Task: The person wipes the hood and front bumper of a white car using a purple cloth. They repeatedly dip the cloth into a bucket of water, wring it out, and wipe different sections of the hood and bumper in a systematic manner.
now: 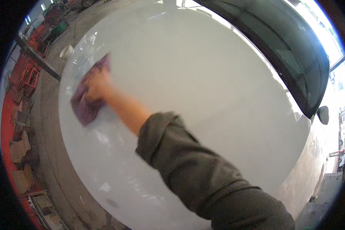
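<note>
Dark and rolled at the cuff, a sleeve (203,176) crosses above the near side of the white hood (234,84), slanting up and to the left. From its cuff a bare forearm (128,111) reaches over the hood to the right hand (97,84), which is somewhat blurred. That hand's grip is closed over a purple cloth (85,109), fingers bent into the fabric and the palm side down. The cloth lies bunched on the hood, close to its left edge, one end sticking out above the hand and the wider end hanging out below it. How the left hand's grip stands cannot be told.

Bright reflections streak the hood near the cloth and lower down. Along the hood's upper right edge runs the dark windshield (280,46), with a side mirror (323,115) just past the hood's right corner. Beyond the hood's left edge are a white bucket (66,52), a slanting post (40,59), red racks (30,74) and cardboard (20,148), the bucket nearest the hood, all above or on a brownish floor (51,134).
</note>
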The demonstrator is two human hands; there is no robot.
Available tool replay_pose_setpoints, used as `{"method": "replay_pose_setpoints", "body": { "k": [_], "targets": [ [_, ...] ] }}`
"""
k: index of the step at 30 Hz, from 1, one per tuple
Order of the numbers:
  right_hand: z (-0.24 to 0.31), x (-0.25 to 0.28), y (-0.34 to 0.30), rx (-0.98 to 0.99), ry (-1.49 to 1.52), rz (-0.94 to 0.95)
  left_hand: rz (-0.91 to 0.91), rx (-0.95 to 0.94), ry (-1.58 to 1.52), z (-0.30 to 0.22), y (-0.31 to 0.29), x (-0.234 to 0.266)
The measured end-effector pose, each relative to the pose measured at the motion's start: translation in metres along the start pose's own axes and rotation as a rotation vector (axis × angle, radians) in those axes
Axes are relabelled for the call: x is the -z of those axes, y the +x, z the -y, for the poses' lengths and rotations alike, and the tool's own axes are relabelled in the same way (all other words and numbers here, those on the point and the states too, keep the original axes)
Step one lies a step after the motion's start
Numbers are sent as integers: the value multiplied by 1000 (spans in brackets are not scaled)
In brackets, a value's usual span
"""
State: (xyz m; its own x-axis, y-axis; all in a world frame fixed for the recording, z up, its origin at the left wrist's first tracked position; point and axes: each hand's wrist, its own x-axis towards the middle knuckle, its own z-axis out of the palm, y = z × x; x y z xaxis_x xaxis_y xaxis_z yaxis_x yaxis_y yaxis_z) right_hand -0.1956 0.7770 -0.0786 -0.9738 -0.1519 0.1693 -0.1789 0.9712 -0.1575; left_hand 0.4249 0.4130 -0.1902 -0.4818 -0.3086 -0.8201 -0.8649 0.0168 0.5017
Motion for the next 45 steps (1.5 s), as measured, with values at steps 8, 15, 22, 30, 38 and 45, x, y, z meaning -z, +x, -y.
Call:
{"method": "replay_pose_setpoints", "body": {
  "k": [8, 15, 22, 30, 38, 45],
  "targets": [
    [-360, 76, -133, -603, -82, -142, -29, -39, 108, -17, -6, -10],
    [-544, 129, -371, -920, -255, -94, -18, -95, 154, -28, -18, -5],
    [-487, 132, -652, -622, -647, -227, 51, -153, 178, -46, 0, 2],
    [-340, 143, -784, -1403, -245, -79, 30, -348, 82, -32, 26, -31],
    [-68, 98, -608, -773, 2, -61, 118, -110, 60, -54, 26, -41],
    [169, 42, -541, -632, -28, 151, 726, -422, 137, -36, 86, 88]
  ]
}}
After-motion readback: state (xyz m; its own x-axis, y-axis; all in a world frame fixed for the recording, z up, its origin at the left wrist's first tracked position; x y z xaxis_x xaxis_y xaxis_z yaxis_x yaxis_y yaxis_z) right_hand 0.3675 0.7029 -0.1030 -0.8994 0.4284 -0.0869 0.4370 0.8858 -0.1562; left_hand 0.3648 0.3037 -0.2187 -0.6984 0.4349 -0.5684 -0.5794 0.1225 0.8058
